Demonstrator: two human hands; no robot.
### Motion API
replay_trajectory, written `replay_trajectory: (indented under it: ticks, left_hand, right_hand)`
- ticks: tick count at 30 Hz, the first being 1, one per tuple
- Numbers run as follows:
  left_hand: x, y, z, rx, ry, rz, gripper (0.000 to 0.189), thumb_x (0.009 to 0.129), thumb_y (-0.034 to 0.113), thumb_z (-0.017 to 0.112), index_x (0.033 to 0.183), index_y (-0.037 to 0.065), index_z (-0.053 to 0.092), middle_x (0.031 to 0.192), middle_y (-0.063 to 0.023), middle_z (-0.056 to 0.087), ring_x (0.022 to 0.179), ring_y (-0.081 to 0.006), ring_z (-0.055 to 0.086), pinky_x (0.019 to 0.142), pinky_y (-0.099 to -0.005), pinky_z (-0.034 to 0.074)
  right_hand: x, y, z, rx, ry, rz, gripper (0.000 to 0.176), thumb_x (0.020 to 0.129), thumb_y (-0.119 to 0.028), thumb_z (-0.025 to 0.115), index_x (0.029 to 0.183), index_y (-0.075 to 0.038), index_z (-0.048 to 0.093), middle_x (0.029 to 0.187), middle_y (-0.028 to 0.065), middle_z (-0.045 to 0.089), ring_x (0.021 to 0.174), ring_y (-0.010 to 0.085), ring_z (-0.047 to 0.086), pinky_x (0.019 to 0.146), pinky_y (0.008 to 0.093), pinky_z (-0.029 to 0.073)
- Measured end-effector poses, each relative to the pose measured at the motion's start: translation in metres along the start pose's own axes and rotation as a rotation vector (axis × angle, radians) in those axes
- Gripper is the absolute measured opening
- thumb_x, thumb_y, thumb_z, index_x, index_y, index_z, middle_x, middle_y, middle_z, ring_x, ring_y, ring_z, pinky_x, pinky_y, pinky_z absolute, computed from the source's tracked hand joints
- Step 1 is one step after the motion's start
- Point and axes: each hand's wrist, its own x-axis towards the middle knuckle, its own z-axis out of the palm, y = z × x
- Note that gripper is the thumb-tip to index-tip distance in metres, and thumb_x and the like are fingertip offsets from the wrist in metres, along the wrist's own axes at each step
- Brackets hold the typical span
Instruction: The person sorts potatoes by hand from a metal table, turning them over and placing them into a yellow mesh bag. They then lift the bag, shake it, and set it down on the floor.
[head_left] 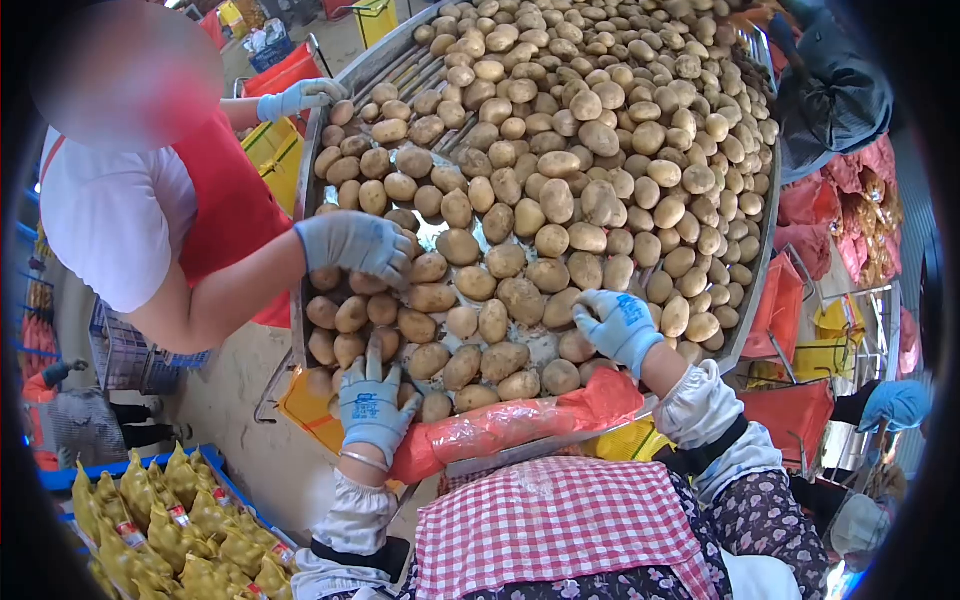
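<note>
Potatoes (pixel 520 300) lie spread over a metal-edged sorting table (pixel 752 330) in front of me. My left hand (pixel 372 408), in a pale blue glove, rests at the near left corner with its fingers stretched over potatoes there. Farther right, my right hand (pixel 620 328), gloved alike, reaches over the near side with thumb and fingers apart, touching or just above potatoes; no potato shows in its grasp. A red plastic-wrapped roll (pixel 520 422) runs along the near edge between my forearms.
To the left, a co-worker in a red apron (pixel 225 195) has both gloved hands over the potatoes. Yellow mesh bags (pixel 195 520) of produce fill a blue crate at lower left. Red and yellow bags (pixel 780 310) hang on frames at right, where other people stand.
</note>
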Motion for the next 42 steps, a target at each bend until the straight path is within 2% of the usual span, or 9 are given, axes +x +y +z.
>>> replay_trajectory:
  ticks: [2,6,11,17,24,28,30,36,42]
  left_hand:
    - [0.015,0.005,-0.007,0.014,-0.391,-0.223,0.069,0.075,0.048,0.067,0.133,0.015,0.052,0.147,-0.0182,0.031,0.131,-0.0392,0.035,0.108,-0.0475,0.029]
    - [0.031,0.057,-0.008,-0.171,0.150,0.229,0.078,0.078,0.050,0.064,0.142,0.012,0.040,0.148,-0.0196,0.031,0.136,-0.0407,0.027,0.112,-0.0533,0.018]
    - [0.008,0.026,0.010,-0.022,0.021,0.083,0.081,0.079,0.050,0.063,0.145,0.014,0.034,0.149,-0.0189,0.029,0.137,-0.0407,0.026,0.112,-0.0541,0.019]
    - [0.009,-0.007,-0.029,-0.182,-0.385,-0.371,0.063,0.083,0.042,0.059,0.136,0.011,0.047,0.145,-0.0198,0.035,0.134,-0.0390,0.032,0.110,-0.0499,0.025]
    - [0.041,0.019,0.004,-0.063,0.309,0.138,0.060,0.084,0.042,0.058,0.132,0.008,0.050,0.142,-0.0206,0.039,0.129,-0.0395,0.038,0.108,-0.0479,0.029]
    - [0.022,-0.005,-0.010,-0.152,0.256,0.094,0.057,0.085,0.044,0.056,0.128,0.007,0.053,0.131,-0.0209,0.050,0.120,-0.0372,0.048,0.101,-0.0458,0.038]
    - [0.029,-0.008,-0.039,-0.204,-0.409,-0.328,0.046,0.086,0.043,0.056,0.111,0.005,0.060,0.114,-0.0181,0.062,0.102,-0.0291,0.061,0.086,-0.0440,0.047]
    - [0.111,0.026,-0.021,0.027,0.751,0.238,0.040,0.087,0.036,0.056,0.111,0.005,0.061,0.109,-0.0165,0.064,0.100,-0.0346,0.061,0.085,-0.0448,0.049]
    - [0.073,0.032,0.003,-0.331,0.213,0.400,0.042,0.083,0.028,0.061,0.118,0.004,0.060,0.120,-0.0163,0.059,0.107,-0.0342,0.058,0.092,-0.0434,0.046]
  right_hand:
    - [-0.005,0.002,0.011,-0.048,-0.018,-0.141,0.027,0.086,-0.026,0.060,0.106,-0.009,0.066,0.092,0.0140,0.067,0.086,0.0332,0.064,0.077,0.0392,0.052]
    - [-0.005,-0.020,0.020,0.123,-0.022,-0.370,0.027,0.087,-0.028,0.058,0.106,-0.011,0.066,0.098,0.0143,0.066,0.094,0.0332,0.062,0.082,0.0416,0.049]
    - [0.002,-0.050,0.014,-0.447,-0.576,-0.307,0.032,0.089,-0.032,0.052,0.113,-0.013,0.064,0.104,0.0138,0.066,0.094,0.0323,0.063,0.082,0.0442,0.049]
    - [-0.008,-0.069,0.097,0.285,-0.196,-0.724,0.031,0.086,-0.024,0.058,0.114,-0.012,0.063,0.100,0.0110,0.066,0.092,0.0335,0.062,0.086,0.0450,0.048]
    - [0.033,-0.051,0.040,-0.115,0.290,-0.390,0.042,0.080,-0.023,0.060,0.121,-0.014,0.057,0.120,0.0175,0.053,0.116,0.0349,0.051,0.097,0.0458,0.041]
    - [-0.001,-0.066,0.050,-0.282,0.173,-0.596,0.040,0.080,-0.024,0.061,0.117,-0.013,0.058,0.124,0.0183,0.050,0.120,0.0385,0.046,0.100,0.0501,0.037]
    - [-0.010,-0.062,0.069,-0.098,0.057,-0.655,0.041,0.080,-0.025,0.061,0.119,-0.013,0.057,0.125,0.0187,0.050,0.122,0.0394,0.044,0.102,0.0493,0.035]
    - [0.014,-0.041,0.041,-0.042,0.343,-0.235,0.053,0.083,-0.032,0.061,0.132,-0.013,0.049,0.136,0.0239,0.043,0.130,0.0423,0.036,0.109,0.0484,0.029]
    - [-0.003,-0.016,0.028,-0.042,-0.030,-0.199,0.072,0.081,-0.042,0.062,0.143,-0.014,0.038,0.144,0.0229,0.035,0.136,0.0421,0.029,0.111,0.0484,0.027]
